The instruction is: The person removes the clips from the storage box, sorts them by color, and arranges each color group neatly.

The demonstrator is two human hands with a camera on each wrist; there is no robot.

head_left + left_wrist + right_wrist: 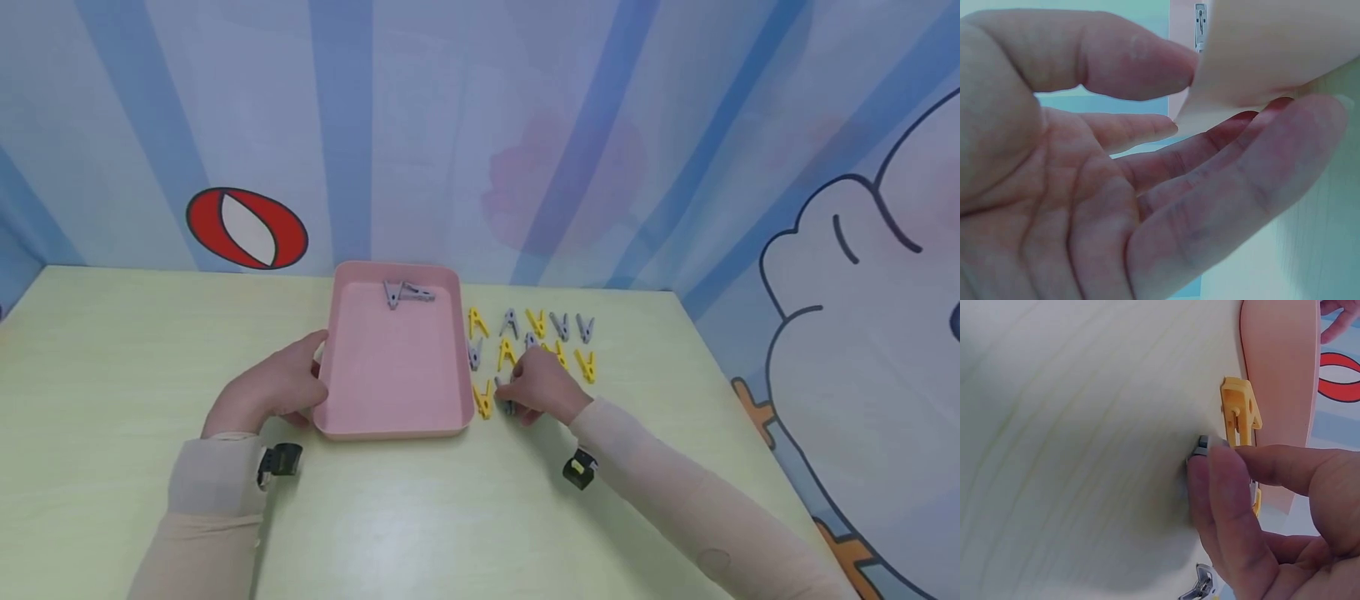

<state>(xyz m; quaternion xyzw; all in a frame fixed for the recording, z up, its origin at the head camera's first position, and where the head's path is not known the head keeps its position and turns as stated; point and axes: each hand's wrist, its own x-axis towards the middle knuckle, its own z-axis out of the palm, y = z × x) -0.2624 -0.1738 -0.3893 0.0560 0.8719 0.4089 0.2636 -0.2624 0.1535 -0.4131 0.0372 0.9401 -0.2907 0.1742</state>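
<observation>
A shallow pink tray lies on the table, with two grey clothespins near its far end. My left hand grips the tray's left edge, thumb at the rim and fingers curled around the outer wall and underside. Right of the tray, my right hand pinches a grey clothespin down at the tabletop; the fingers hide most of it. Close beside that hand, between it and the tray, lies a yellow clothespin.
Rows of yellow clothespins and grey clothespins lie spread right of the tray, some partly covered by the right hand. The pale table meets a blue-striped backdrop behind the tray and along the right side.
</observation>
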